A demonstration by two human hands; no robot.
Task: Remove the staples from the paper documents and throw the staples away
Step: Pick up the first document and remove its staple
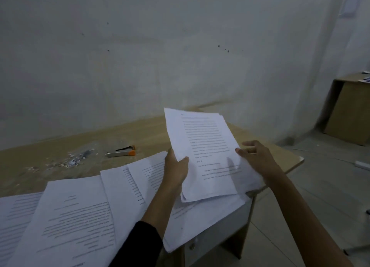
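Held document (pixel 206 156): my left hand (pixel 176 166) pinches its left edge, my right hand (pixel 258 158) touches the right edge, grip unclear; risk: this one-sided hold lets sheets fan and slip.

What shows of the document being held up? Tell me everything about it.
The held document is a sheaf of white sheets printed with black text lines. It is lifted above the desk, tilted, sheets slightly fanned. The left hand grips its left edge, thumb on front; the right hand holds its right edge. No staple can be made out.
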